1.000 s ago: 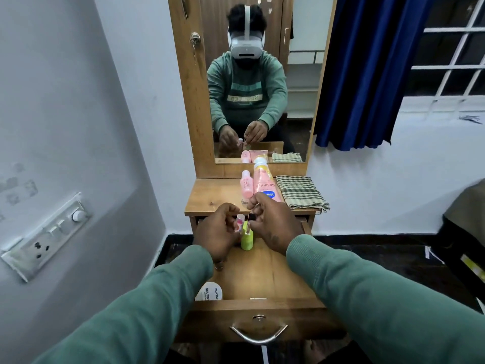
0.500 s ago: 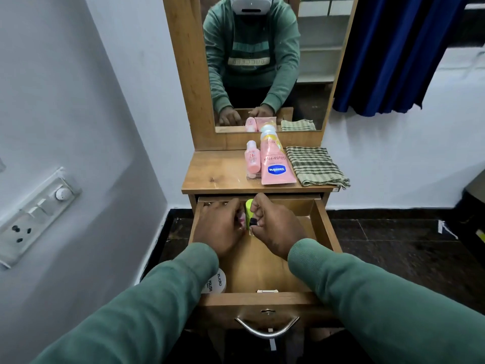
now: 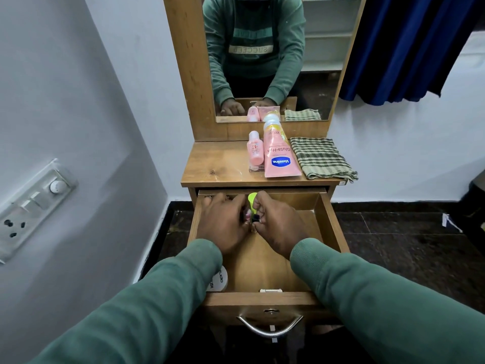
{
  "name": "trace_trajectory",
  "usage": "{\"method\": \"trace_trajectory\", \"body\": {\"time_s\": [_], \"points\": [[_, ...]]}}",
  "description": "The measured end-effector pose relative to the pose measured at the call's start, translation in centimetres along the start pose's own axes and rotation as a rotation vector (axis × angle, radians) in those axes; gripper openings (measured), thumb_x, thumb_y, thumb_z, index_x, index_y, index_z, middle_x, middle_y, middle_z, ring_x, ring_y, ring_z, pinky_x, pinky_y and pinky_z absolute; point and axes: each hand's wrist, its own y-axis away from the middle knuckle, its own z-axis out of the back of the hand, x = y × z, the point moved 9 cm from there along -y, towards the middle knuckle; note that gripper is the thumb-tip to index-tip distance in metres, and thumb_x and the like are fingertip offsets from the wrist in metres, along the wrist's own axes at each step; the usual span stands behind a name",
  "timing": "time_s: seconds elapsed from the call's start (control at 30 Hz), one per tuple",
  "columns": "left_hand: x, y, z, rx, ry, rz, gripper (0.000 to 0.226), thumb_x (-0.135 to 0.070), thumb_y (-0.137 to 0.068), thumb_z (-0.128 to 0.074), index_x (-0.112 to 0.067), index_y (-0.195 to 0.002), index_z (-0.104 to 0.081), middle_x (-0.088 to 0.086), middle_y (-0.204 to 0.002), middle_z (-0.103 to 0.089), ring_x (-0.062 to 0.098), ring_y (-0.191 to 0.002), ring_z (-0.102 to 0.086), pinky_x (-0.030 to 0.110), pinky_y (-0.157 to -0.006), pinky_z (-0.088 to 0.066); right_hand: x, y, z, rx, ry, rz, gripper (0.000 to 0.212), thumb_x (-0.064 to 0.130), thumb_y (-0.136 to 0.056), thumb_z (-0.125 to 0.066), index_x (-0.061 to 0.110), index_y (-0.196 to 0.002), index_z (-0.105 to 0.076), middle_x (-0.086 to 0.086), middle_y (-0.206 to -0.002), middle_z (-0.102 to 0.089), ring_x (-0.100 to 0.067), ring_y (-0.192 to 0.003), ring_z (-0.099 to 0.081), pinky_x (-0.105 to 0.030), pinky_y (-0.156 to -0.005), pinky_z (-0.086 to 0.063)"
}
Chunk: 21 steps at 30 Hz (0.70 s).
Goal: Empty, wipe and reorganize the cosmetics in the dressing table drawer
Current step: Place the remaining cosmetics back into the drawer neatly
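Left hand (image 3: pixel 225 223) and right hand (image 3: pixel 279 224) meet inside the open wooden drawer (image 3: pixel 333 227), gripping a small pink bottle (image 3: pixel 246 213) and a lime-green bottle (image 3: pixel 252 199). A white round tub (image 3: pixel 218 281) lies by the left wrist, so emptying looks unfinished.

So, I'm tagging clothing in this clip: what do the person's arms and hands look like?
Both arms wear long green knit sleeves, the left sleeve and the right sleeve, each ending in a ribbed cuff at the wrist. The left hand and right hand are bare, with no gloves; no watch shows.
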Motion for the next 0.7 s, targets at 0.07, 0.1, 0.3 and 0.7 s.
{"method": "trace_trajectory", "body": {"time_s": [0.07, 0.1, 0.3, 0.7], "points": [[0.0, 0.1, 0.1, -0.006, -0.006, -0.003, 0.028, -0.042, -0.087, -0.065, -0.032, -0.11, -0.053, 0.001, -0.106, -0.071, 0.027, -0.111, -0.05, 0.039, -0.089, -0.025, -0.1, 0.0, -0.1, -0.011, 0.007, 0.006, 0.046, 0.019, -0.087, -0.08, 0.037, -0.105, -0.041, 0.008, -0.095, -0.066, -0.015, -0.083, -0.066, -0.04, -0.075, -0.062], [-0.1, 0.1, 0.2, -0.015, -0.009, -0.006, 0.027, -0.042, -0.087, -0.065, -0.032, -0.109, -0.054, 0.0, -0.105, -0.072, 0.027, -0.11, -0.05, 0.039, -0.088, -0.025, -0.1, 0.0, -0.1, -0.014, 0.009, 0.007, 0.046, 0.019, -0.087, -0.079, 0.037, -0.105, -0.041, 0.008, -0.095, -0.066, -0.014, -0.083, -0.065, -0.039, -0.074, -0.062], [0.3, -0.2, 0.5, -0.033, -0.059, 0.01, 0.025, -0.05, -0.086, -0.065, -0.032, -0.104, -0.065, -0.007, -0.111, -0.068, 0.022, -0.109, -0.048, 0.043, -0.092, -0.033, -0.4, 0.0, -0.4, -0.019, 0.012, 0.014, 0.045, 0.02, -0.088, -0.079, 0.036, -0.109, -0.042, 0.007, -0.097, -0.066, -0.013, -0.084, -0.065, -0.037, -0.074, -0.063], [1.1, -0.1, 0.7, -0.048, -0.077, 0.062, 0.031, -0.056, -0.084, -0.068, -0.035, -0.106, -0.074, -0.006, -0.117, -0.055, 0.021, -0.112, -0.041, 0.042, -0.094, -0.033, -0.9, -0.2, -1.1, -0.012, 0.037, 0.01, 0.05, 0.022, -0.086, -0.08, 0.039, -0.11, -0.04, 0.005, -0.094, -0.068, -0.015, -0.08, -0.067, -0.039, -0.069, -0.064]]}}
